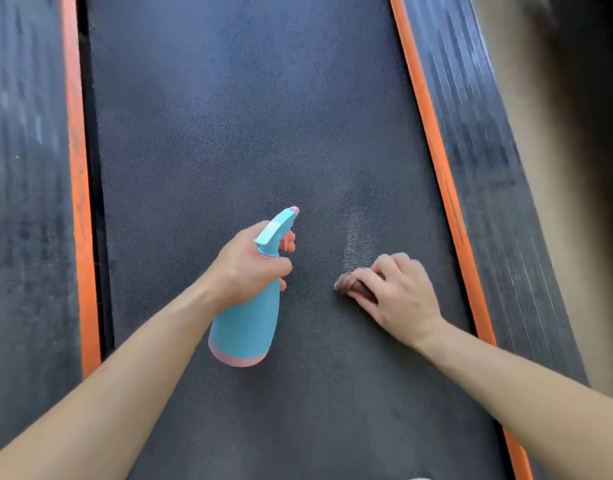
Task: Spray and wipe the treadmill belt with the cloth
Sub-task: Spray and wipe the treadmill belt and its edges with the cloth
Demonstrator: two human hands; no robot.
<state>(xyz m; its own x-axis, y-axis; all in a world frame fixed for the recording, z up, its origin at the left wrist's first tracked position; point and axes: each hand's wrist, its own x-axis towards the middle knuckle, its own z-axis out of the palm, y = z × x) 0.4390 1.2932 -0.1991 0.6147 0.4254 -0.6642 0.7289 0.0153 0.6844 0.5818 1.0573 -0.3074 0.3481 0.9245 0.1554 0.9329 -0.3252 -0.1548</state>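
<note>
The dark textured treadmill belt point(229, 133) fills the middle of the view. My left hand point(244, 268) grips the neck of a light blue spray bottle point(246, 327) with a pink base, held above the belt, nozzle pointing away, one finger on the trigger. My right hand point(398, 294) lies on the belt to the right of the bottle, fingers curled over a small bunched brown cloth point(350, 284), mostly hidden under the hand. A pale wet streak point(355, 237) shows on the belt just beyond the cloth.
Orange strips point(80, 202) point(440, 161) edge the belt on both sides. Outside them run black ribbed side rails point(28, 202) point(488, 161). Beige floor point(540, 109) shows at the far right.
</note>
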